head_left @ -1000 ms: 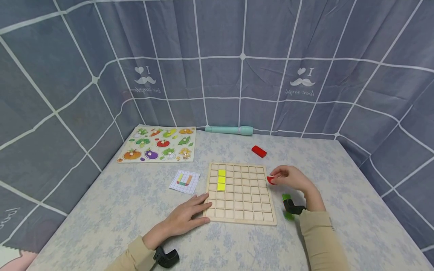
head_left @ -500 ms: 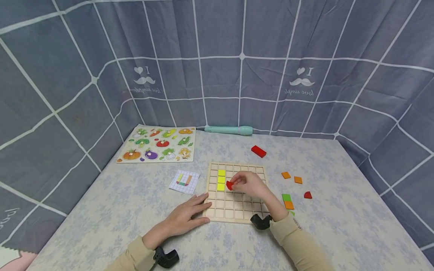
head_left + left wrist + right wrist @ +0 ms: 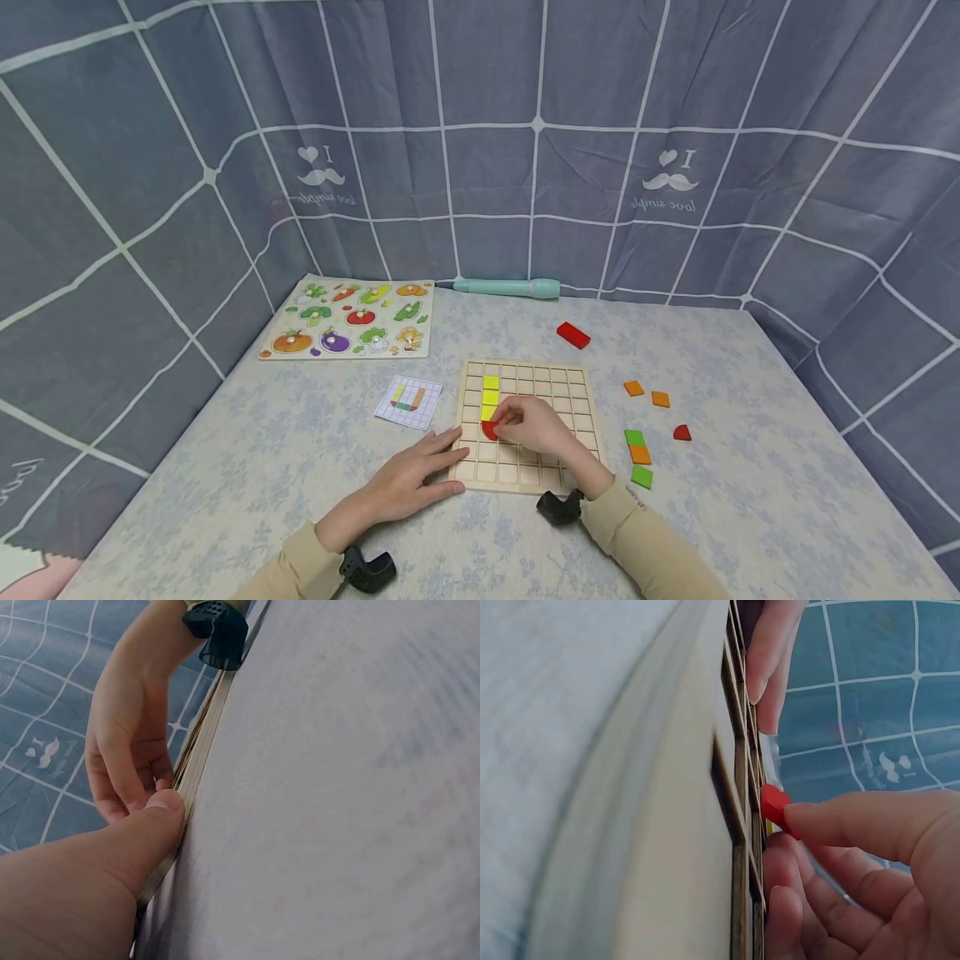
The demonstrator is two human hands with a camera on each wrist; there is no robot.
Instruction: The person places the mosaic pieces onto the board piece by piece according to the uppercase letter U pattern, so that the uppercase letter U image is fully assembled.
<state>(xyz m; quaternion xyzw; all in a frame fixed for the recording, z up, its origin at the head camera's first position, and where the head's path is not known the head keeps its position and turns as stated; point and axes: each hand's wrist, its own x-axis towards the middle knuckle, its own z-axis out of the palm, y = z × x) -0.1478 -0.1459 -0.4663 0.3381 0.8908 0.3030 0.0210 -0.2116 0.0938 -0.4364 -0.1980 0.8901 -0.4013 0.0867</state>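
My right hand (image 3: 536, 427) pinches a red quarter-round tile (image 3: 489, 430) between thumb and fingers, over the wooden grid board (image 3: 528, 482). In the right wrist view the red tile (image 3: 775, 802) is at the board's surface; whether it sits in a cell I cannot tell. Just above it in the head view, a column of yellow square tiles (image 3: 491, 390) fills cells on the board's left side. My left hand (image 3: 408, 479) rests with fingers spread on the board's lower left edge. Its thumb (image 3: 161, 814) lies against the board's side in the left wrist view.
A pattern card (image 3: 408, 402) lies left of the board. On the right are orange tiles (image 3: 633, 388), green tiles (image 3: 642, 477) and another red quarter-round tile (image 3: 682, 432). Behind are a red block (image 3: 573, 335), a teal stick (image 3: 506, 288) and a vegetable puzzle board (image 3: 352, 321).
My right hand has carried the red quarter-round tile left from beside the board's right edge to just below the yellow tiles. The left hand has stayed put.
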